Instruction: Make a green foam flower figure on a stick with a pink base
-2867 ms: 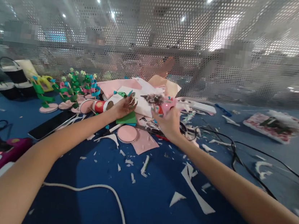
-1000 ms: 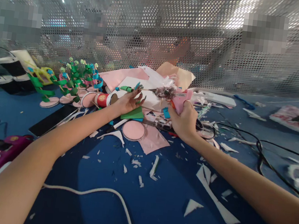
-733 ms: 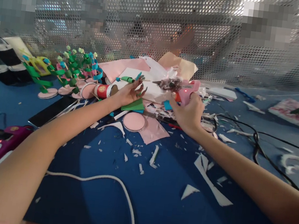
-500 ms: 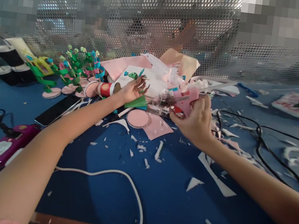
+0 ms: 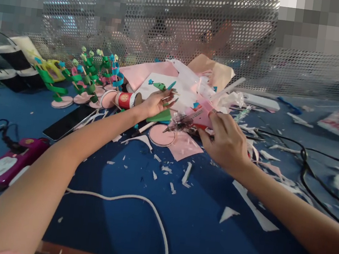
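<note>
My left hand (image 5: 157,103) reaches forward, its fingers closed on a small paper flower (image 5: 161,86) with green and blue strips. Part of that flower is hidden behind the fingers. In my right hand (image 5: 227,142) is a pink hot glue gun (image 5: 203,115), gripped round its handle. Its nozzle points down and left over a round pink disc (image 5: 161,136) lying on the blue table; I cannot tell whether it touches. A pale stick (image 5: 228,89) rises behind the gun. Green paper (image 5: 160,116) lies below my left hand.
Several finished paper flowers on pink bases (image 5: 63,101) stand at the left, near a red paper-wrapped roll (image 5: 126,99) and a phone (image 5: 69,122). A purple power strip (image 5: 13,163) is at front left. Black cables (image 5: 305,154) cross the right side. White scraps (image 5: 186,174) litter the table (image 5: 120,228).
The glue gun has tipped so its nozzle now points down over the pink disc. My left hand keeps the paper flower in about the same place. The view has shifted slightly.
</note>
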Available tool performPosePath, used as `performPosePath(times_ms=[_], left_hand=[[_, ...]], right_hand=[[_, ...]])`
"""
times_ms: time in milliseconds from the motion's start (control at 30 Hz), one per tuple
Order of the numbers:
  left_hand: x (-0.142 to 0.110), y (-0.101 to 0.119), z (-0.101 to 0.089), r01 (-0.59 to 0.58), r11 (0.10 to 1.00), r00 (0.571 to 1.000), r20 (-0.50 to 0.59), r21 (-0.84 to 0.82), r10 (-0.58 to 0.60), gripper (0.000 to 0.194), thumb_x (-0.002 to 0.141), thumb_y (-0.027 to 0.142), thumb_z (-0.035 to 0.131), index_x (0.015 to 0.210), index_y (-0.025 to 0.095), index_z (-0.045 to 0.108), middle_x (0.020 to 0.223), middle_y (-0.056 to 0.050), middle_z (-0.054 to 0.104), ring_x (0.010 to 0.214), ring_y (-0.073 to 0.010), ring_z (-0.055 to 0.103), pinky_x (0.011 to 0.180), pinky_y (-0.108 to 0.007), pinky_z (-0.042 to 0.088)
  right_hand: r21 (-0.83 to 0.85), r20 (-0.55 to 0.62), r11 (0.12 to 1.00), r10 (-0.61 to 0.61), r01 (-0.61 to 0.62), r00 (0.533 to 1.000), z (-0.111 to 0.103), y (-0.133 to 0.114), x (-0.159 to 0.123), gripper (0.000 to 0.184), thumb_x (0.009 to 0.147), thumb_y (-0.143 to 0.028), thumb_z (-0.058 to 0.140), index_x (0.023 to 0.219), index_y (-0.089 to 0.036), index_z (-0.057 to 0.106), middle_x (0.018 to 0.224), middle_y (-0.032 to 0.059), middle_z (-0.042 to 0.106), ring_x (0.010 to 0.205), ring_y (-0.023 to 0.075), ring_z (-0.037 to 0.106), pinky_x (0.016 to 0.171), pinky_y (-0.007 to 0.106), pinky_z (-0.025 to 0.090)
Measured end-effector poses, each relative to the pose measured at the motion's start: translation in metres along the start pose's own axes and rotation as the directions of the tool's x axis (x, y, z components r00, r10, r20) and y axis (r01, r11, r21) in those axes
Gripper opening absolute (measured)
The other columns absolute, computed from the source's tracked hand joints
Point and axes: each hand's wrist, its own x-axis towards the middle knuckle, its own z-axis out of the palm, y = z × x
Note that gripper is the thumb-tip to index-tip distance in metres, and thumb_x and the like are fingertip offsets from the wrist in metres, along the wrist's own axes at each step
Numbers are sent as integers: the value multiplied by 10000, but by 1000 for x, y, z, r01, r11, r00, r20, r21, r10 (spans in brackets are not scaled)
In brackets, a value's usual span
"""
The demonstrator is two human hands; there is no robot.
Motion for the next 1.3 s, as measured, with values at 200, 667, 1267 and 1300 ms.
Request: performPosePath(times_ms=[200,667,1267,1300], left_hand=[[-1,-2,2,21,1000,999,-32,20,-20,161,844,77,495,820,127,646,642,-5,597,804,-116,602,898,-290,421],[1,-3,0,-10,988,1000,30,155,5,138,841,69,495,747,114,586,646,7,608,663,-81,600,815,-269,485],[-2,-1,4,-3,990,1000,2,138,3,211,847,61,485,670,107,589,586,9,610,599,-81,591,733,-255,494],[-2,-1,4,-2,991,1000,2,136,2,211,848,64,485,670,108,589,583,10,610,601,-81,592,736,-257,494]], right_hand=[[-46,18,999,-9,10,1000,3,-5,0,305,831,-306,434,1061,-171,581,903,143,575,873,286,548,826,474,462],[-306,-138,924,-283,230,949,6,-1,-1,229,851,-150,414,980,-138,603,777,90,585,715,193,551,662,328,494],[-388,-216,864,-423,320,880,-1,-3,3,219,823,-80,459,998,-139,574,767,57,616,655,154,562,602,275,487],[-394,-214,863,-421,316,882,-1,-3,3,212,825,-83,458,991,-142,577,765,56,617,648,154,561,599,276,487]])
